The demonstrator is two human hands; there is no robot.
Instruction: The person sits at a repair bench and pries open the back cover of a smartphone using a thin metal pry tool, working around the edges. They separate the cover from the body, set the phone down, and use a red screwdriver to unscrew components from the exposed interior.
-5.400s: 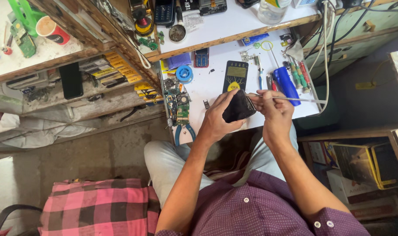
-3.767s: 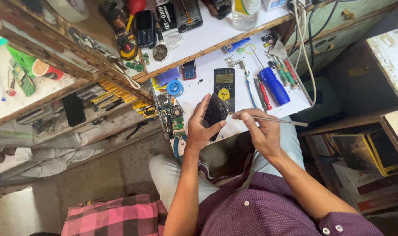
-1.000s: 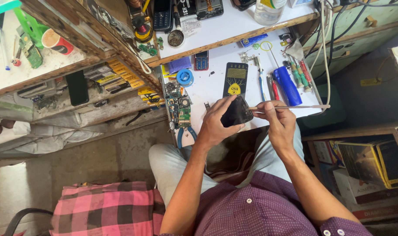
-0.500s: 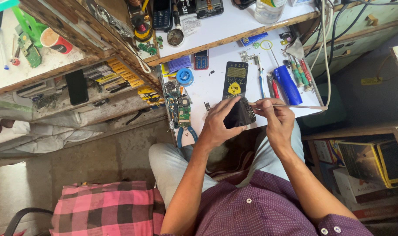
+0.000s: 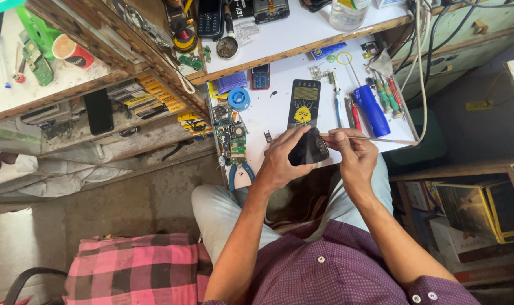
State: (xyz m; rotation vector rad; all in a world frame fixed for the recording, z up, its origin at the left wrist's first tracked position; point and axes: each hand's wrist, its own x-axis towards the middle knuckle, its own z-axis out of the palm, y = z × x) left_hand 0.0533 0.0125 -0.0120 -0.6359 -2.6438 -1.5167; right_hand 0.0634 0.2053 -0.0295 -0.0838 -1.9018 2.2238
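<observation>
Black and shiny, the small phone (image 5: pixel 308 148) sits in the left hand (image 5: pixel 280 160), just over the near edge of the white tabletop (image 5: pixel 279 116). The left hand is closed around the phone, with its fingers (image 5: pixel 288 137) curled over the top side. The right hand (image 5: pixel 351 156) is just beside it, pinched shut on a thin metal tool (image 5: pixel 370 138). One end of the tool touches the phone's edge, and the other end sticks out to the right.

Right behind the phone lies a black mat with a yellow shape (image 5: pixel 303 103) on it. Next to that are a blue-handled screwdriver (image 5: pixel 372 110), a red screwdriver (image 5: pixel 355 115) and some more little tools. A blue roll of tape (image 5: pixel 239 99) and a small red phone (image 5: pixel 260 76) lie further back. To the left of the hands are small green circuit boards (image 5: pixel 234 135) and blue-handled pliers (image 5: pixel 238 171) at the tabletop's edge.

Higher up is a shelf (image 5: pixel 291 34) with a dark phone (image 5: pixel 209 17) and a clear jar (image 5: pixel 347 11). Far left stands a paper cup (image 5: pixel 70 51) with a drink in it. Down low, the person wears a purple shirt (image 5: pixel 330 271), and a pink checked cloth (image 5: pixel 132 271) lies on the floor beside them.
</observation>
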